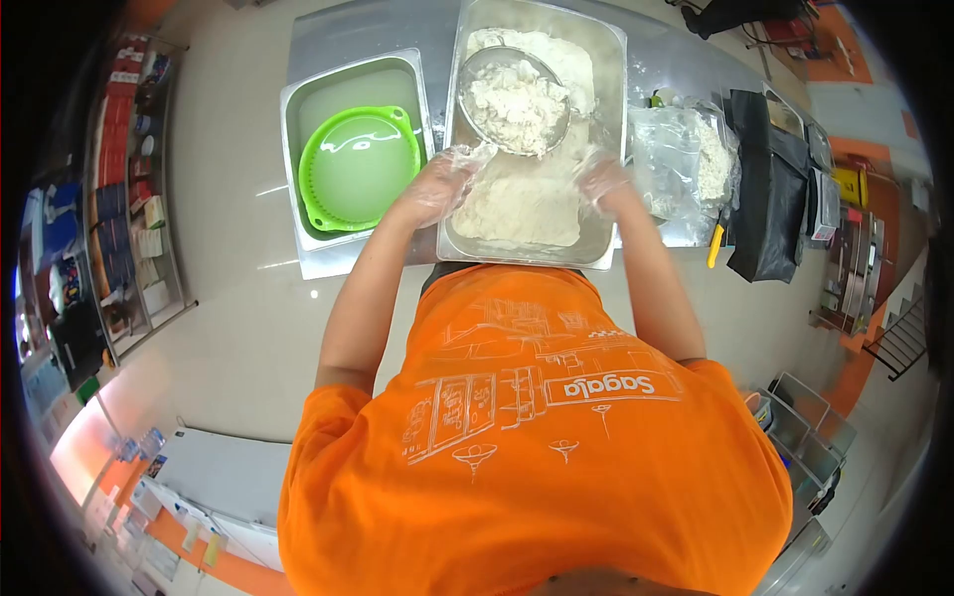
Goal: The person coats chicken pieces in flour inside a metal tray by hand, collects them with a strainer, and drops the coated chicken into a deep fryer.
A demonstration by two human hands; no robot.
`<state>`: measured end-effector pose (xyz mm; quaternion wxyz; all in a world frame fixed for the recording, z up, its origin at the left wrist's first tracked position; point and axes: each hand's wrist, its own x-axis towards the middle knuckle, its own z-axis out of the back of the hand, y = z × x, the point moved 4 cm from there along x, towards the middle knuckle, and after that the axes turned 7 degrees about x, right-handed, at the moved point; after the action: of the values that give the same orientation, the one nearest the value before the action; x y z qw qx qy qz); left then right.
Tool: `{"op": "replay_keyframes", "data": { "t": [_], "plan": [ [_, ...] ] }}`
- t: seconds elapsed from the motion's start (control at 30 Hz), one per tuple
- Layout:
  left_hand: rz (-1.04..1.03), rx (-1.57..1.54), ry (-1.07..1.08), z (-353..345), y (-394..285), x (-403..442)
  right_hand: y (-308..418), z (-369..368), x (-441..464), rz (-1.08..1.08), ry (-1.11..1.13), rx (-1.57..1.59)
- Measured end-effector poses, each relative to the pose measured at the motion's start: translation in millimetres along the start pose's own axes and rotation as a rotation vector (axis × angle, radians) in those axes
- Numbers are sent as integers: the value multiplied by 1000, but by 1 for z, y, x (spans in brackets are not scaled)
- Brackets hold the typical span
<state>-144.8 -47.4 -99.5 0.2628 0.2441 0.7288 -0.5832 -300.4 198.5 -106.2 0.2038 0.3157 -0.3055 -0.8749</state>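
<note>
A deep metal pan (pixel 612 129) of flour (pixel 522 211) stands before me on the table. In its far part a round metal sieve (pixel 568 109) rests on the flour, filled with clumpy, flour-coated pieces (pixel 515 99). My left hand (pixel 449 184), in a loose clear plastic glove, is over the pan's left side, its fingertips close to the sieve's near rim. Whether they touch it is unclear. My right hand (pixel 604 181), gloved the same way, is over the pan's right side and blurred. The crumpled gloves and motion hide how the fingers of both hands are bent.
To the left, a second metal pan (pixel 289 129) holds cloudy liquid and a green plastic basket (pixel 309 179). At right lie a clear plastic bag (pixel 664 149) with flour, a yellow-handled tool (pixel 715 245) and a black bag (pixel 767 189). A shelf rack (pixel 139 199) stands far left.
</note>
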Motion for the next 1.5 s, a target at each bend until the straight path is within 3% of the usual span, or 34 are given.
{"op": "replay_keyframes", "data": {
  "t": [0.03, 0.1, 0.17, 0.2, 0.27, 0.3, 0.37, 0.47, 0.5, 0.57, 0.63, 0.7, 0.77, 0.83, 0.9, 0.93, 1.07, 1.13, 1.23, 1.33, 1.43, 1.47, 1.5],
  "plan": [
    [10, -10, 13, 1, -1, 0, 5, -10, -3, -136, 43, -32],
    [32, -8, 26, -1, -6, -4, -15, -54, 4, 200, -108, -305],
    [56, -1, 15, -4, -15, -13, -42, -75, 11, 285, -73, -465],
    [4, -54, -9, -5, -15, -13, -42, -72, 16, 201, 33, -477],
    [-95, -162, -54, -7, -8, -9, -48, -59, 14, -17, 131, -4],
    [-94, -141, -34, -6, -4, -5, -11, -26, -5, -149, 120, 473],
    [-91, -93, 9, -2, 4, 4, 10, -2, -15, -159, 76, 672],
    [-30, -122, 31, 1, 7, 3, 9, 21, 13, 288, 15, 14],
    [-33, -106, 34, 3, 8, 3, 14, 28, 15, 497, -9, -77],
    [-40, -77, 39, 3, 8, 5, 8, 18, 14, 531, 65, -380],
    [-67, -97, 42, 2, 5, 3, -10, 2, 6, 159, 257, -783],
    [-73, -124, 32, 0, 1, -1, -118, -66, 61, 96, 42, -733],
    [-67, -175, -5, -4, -2, -3, -80, -95, 76, -188, -214, -412],
    [-41, -212, -31, -5, -2, -5, 2, -106, 60, -204, -72, -475],
    [-29, -213, -49, -5, -5, -9, 35, -130, 51, 46, 147, -664],
    [-29, -205, -54, -7, -6, -12, 43, -140, 43, 171, 252, -757],
    [-73, -195, -51, -11, -8, -21, 18, -145, -3, 161, 348, -446],
    [-18, -210, -100, -18, -10, -31, 13, -136, -12, 261, 463, -509],
    [-31, -268, -123, -20, -5, -44, 10, -106, -13, 267, 409, -450],
    [-59, -320, -150, -27, -13, -64, -3, -85, 1, 289, 454, -694],
    [-34, -347, -164, -38, -13, -82, 2, -62, 12, 316, 290, -623],
    [-52, -347, -167, -38, -13, -87, 7, -65, 8, 464, 414, -820],
    [-75, -344, -170, -38, -14, -91, 14, -74, 10, 410, 401, -765]
  ]
}}
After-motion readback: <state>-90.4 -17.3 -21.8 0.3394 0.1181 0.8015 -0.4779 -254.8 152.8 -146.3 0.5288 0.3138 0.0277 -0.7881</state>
